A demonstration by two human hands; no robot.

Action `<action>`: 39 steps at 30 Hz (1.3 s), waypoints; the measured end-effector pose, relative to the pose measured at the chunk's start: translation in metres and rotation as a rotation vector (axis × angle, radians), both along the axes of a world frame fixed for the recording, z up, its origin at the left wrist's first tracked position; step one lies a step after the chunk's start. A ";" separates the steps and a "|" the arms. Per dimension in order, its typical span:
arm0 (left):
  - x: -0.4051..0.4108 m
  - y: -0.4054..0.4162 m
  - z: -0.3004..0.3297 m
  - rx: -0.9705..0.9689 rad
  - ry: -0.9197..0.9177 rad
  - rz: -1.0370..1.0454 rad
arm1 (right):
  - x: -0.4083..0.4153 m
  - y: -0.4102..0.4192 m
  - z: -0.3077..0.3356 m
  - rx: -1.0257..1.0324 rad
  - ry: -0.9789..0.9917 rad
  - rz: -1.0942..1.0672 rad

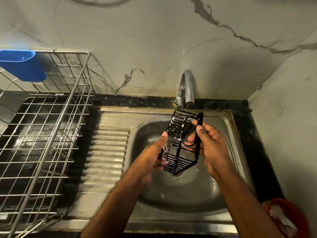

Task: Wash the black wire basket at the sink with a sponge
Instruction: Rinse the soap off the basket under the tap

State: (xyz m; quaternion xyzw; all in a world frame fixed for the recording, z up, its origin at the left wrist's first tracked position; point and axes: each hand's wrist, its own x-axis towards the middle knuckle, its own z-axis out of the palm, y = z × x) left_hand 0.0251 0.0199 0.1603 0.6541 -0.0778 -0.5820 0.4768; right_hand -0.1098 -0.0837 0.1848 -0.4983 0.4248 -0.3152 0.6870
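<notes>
basket: tilted over sink, suds on wires, top end under tap
left hand: grips basket's left side
right hand: pinches right frame

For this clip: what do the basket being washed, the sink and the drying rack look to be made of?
Black wire basket: thin metal wire, probably glossy black coating. Sink: likely stainless steel, dull brushed grey with soft reflections. Drying rack: bright silvery wire grid, seemingly chromed or stainless.
</notes>
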 end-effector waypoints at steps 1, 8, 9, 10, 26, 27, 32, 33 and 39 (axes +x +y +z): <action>0.000 0.000 0.000 0.002 -0.001 -0.012 | -0.001 -0.001 0.001 -0.014 0.007 0.001; -0.002 0.000 -0.004 -0.037 0.014 -0.047 | -0.005 -0.005 0.003 -0.104 0.087 0.030; -0.003 -0.001 -0.004 -0.040 0.018 -0.044 | -0.005 -0.006 0.004 -0.116 0.090 0.032; -0.003 -0.001 -0.004 -0.045 0.022 -0.041 | -0.004 -0.007 0.004 -0.127 0.094 0.036; -0.003 -0.006 -0.013 -0.117 0.027 -0.075 | -0.003 -0.016 0.003 -0.216 0.129 0.034; -0.003 -0.006 -0.013 -0.116 0.028 -0.073 | -0.003 -0.016 0.003 -0.220 0.126 0.029; -0.005 -0.007 -0.016 -0.131 0.034 -0.072 | -0.004 -0.018 -0.001 -0.233 0.129 0.027; -0.005 -0.007 -0.016 -0.131 0.036 -0.068 | -0.005 -0.018 -0.001 -0.240 0.128 0.031; -0.007 -0.008 -0.014 -0.156 0.031 -0.069 | -0.006 -0.017 0.001 -0.253 0.111 0.030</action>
